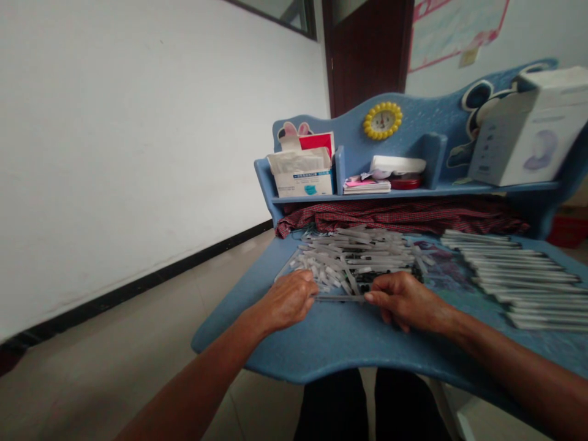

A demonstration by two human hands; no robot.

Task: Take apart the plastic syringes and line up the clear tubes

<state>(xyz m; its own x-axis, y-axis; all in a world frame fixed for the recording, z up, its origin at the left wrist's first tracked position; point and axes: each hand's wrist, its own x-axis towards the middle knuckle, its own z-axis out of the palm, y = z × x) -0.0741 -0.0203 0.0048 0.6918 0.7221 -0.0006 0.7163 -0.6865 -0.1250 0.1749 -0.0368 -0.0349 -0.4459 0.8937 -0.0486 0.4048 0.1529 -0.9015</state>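
Observation:
A slim translucent pen barrel [340, 298] lies level between my two hands, just above the desk's near part. My left hand [291, 297] is closed round its left end, and my right hand [404, 300] pinches its right end between thumb and fingers. Whatever sits inside the fingers at either end is hidden. Just beyond the hands spreads a heap of loose frosted pen barrels [376, 237]. Whitish pen caps [321, 269] are piled near my left hand. Small black pieces [367, 277], too small to name surely, lie close to my right hand.
Rows of pens [528, 275] lie side by side on the right of the blue desk [321, 355]. Red checked cloth [390, 211] is bunched under the shelf. The shelf holds a mask box [303, 174], papers [366, 187] and a large white box [519, 128].

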